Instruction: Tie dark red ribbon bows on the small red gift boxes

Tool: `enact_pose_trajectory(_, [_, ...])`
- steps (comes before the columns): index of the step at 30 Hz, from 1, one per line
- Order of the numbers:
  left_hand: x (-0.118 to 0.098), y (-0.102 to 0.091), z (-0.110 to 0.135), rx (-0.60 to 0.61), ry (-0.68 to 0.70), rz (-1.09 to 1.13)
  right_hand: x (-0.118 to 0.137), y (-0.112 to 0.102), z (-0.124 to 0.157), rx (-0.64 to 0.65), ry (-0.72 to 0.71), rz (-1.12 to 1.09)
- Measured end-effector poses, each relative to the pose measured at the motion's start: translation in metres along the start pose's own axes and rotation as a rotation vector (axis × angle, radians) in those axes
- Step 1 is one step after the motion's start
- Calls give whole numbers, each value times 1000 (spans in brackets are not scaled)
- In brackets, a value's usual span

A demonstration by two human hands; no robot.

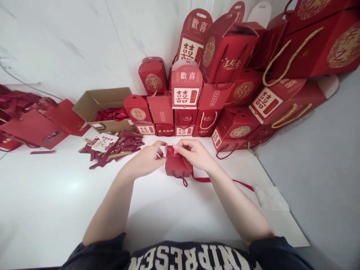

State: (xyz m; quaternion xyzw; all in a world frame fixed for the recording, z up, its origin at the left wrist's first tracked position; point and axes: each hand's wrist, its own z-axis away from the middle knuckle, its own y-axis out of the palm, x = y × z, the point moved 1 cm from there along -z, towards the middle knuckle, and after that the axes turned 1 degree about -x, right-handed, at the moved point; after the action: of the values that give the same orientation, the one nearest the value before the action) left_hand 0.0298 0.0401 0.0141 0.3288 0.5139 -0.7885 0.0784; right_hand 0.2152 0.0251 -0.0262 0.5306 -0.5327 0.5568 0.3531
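Observation:
A small red gift box [178,167] with a dark red cord loop [184,182] at its front stands on the white table. At its left upper edge, my left hand [147,159] is curled, with fingertips against the box and a gap between thumb and index finger. From the other side my right hand [197,153] reaches over the top, thumb and fingers pinched on a shiny red ribbon [171,151]. A long red ribbon tail [222,181] runs from the box to the right, under my right forearm. My fingers partly hide the top of the box.
Stacked red gift boxes [187,90] line the back wall and right side. Behind my left hand lie a pile of dark red strips [123,148] and an open cardboard carton [84,103]. Red bags [36,127] are far left; pale flat sheets [271,198] lie right.

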Motion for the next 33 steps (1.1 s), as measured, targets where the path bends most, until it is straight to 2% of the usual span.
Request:
enact_pose_trajectory(4, [2, -6, 1, 6, -21, -1, -9, 9, -4, 29, 29, 97])
enact_pose_trajectory(10, [4, -4, 0, -2, 21, -11, -14, 13, -5, 42, 26, 146])
enact_pose_trajectory(25, [4, -7, 1, 38, 29, 9, -18, 13, -6, 104, -2, 197])
enact_pose_trajectory(33, [2, -5, 1, 27, 32, -18, -17, 13, -7, 64, -6, 153])
